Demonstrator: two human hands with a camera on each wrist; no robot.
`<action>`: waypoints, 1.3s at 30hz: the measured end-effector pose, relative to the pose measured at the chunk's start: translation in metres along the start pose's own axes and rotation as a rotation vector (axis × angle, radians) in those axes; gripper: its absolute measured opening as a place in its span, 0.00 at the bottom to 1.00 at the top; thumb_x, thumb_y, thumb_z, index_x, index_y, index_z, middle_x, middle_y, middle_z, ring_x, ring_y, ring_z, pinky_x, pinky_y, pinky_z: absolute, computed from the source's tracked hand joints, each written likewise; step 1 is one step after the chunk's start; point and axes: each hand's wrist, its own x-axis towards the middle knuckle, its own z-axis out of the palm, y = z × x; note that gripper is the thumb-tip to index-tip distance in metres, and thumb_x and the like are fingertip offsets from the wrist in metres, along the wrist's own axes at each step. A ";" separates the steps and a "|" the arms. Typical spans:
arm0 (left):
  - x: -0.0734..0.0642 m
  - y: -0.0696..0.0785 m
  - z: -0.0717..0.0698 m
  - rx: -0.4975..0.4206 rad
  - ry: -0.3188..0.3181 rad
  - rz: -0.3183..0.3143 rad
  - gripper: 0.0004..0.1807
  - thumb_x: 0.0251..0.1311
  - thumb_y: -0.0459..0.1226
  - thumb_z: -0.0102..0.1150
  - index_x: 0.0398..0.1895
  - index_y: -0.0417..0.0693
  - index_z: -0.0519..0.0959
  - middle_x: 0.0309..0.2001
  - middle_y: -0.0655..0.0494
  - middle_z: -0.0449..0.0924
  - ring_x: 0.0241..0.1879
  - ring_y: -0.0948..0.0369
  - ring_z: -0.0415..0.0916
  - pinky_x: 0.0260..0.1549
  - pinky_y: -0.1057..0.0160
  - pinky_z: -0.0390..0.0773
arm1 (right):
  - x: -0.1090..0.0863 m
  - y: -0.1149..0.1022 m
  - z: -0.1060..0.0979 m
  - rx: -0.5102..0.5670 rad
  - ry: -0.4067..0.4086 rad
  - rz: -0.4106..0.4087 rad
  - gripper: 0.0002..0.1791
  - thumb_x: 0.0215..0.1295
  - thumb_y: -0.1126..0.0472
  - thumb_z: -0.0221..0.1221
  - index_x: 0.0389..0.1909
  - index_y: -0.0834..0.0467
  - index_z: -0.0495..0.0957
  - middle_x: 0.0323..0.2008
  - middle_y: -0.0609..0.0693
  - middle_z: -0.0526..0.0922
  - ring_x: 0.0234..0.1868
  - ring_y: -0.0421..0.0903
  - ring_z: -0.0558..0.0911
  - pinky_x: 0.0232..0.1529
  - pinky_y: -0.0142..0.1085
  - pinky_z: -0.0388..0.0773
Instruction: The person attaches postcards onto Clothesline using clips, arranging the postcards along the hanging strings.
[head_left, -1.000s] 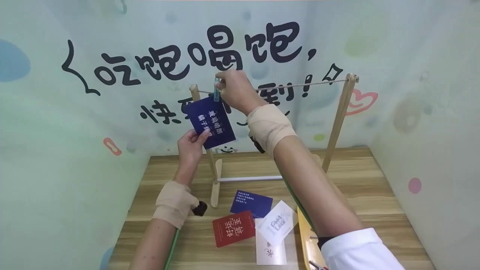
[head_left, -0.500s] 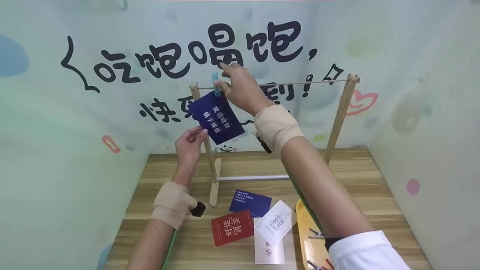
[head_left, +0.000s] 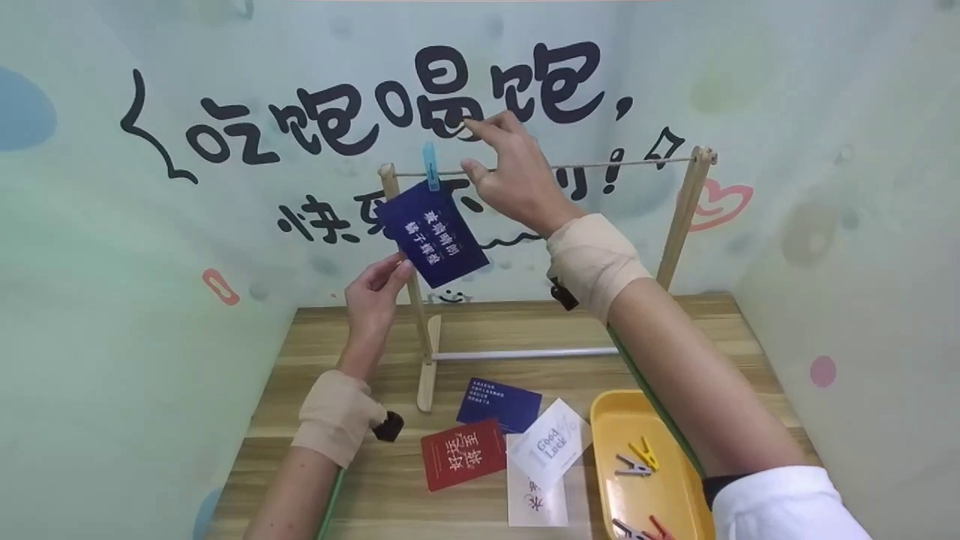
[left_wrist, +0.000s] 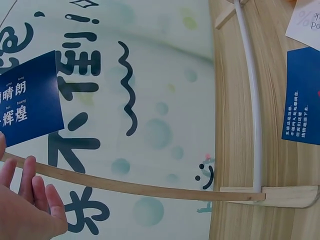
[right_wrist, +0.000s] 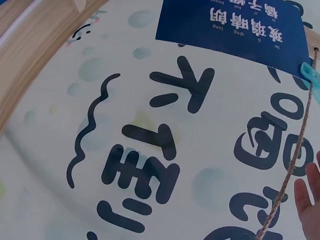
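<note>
A dark blue card [head_left: 435, 236] with white characters hangs tilted from the string, held at its top by a light blue clothespin [head_left: 430, 166]. At the card's lower left edge is my left hand [head_left: 375, 296], its fingertips close to or touching the edge; contact is hard to tell. In the left wrist view its fingers look loosely extended beside the wooden post [left_wrist: 125, 186]. My right hand [head_left: 517, 176] is just right of the clothespin, thumb and fingers apart, holding nothing. Part of it shows beside the string [right_wrist: 285, 190] in the right wrist view.
Below lie another blue card [head_left: 499, 405], a red card [head_left: 465, 454] and two overlapping white cards [head_left: 551, 442]. A yellow tray [head_left: 606, 465] at the right holds several clothespins [head_left: 641, 454], partly hidden by my right forearm. The wooden frame has a white bottom rod [head_left: 525, 353].
My right hand has let go of the clothespin and moved right. The blue card swung to a steeper tilt as my left hand's thumb came off its face; that hand shifted slightly left.
</note>
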 end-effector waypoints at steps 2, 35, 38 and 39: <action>-0.002 0.000 -0.001 -0.014 -0.007 -0.009 0.20 0.63 0.39 0.67 0.56 0.39 0.81 0.56 0.43 0.83 0.55 0.56 0.81 0.57 0.61 0.78 | -0.006 0.001 -0.002 0.029 0.020 -0.025 0.28 0.70 0.60 0.57 0.70 0.59 0.69 0.61 0.55 0.72 0.64 0.48 0.72 0.67 0.36 0.69; -0.062 0.003 0.013 0.080 -0.101 0.234 0.30 0.58 0.37 0.71 0.65 0.43 0.75 0.67 0.44 0.71 0.65 0.49 0.70 0.61 0.53 0.76 | -0.116 0.011 -0.009 0.173 0.096 -0.114 0.23 0.70 0.62 0.60 0.64 0.61 0.75 0.58 0.59 0.76 0.62 0.51 0.75 0.67 0.41 0.71; -0.071 0.002 0.014 0.146 -0.122 0.315 0.30 0.57 0.37 0.71 0.64 0.41 0.76 0.67 0.42 0.70 0.65 0.47 0.70 0.62 0.45 0.74 | -0.128 0.008 -0.013 0.150 0.083 -0.112 0.23 0.70 0.62 0.60 0.64 0.62 0.75 0.59 0.59 0.76 0.63 0.51 0.76 0.68 0.42 0.71; -0.073 0.002 0.013 0.166 -0.127 0.342 0.30 0.57 0.37 0.72 0.63 0.41 0.76 0.67 0.41 0.70 0.65 0.47 0.70 0.62 0.44 0.74 | -0.132 0.007 -0.015 0.144 0.077 -0.110 0.23 0.70 0.62 0.60 0.64 0.62 0.75 0.59 0.59 0.76 0.63 0.51 0.76 0.68 0.43 0.71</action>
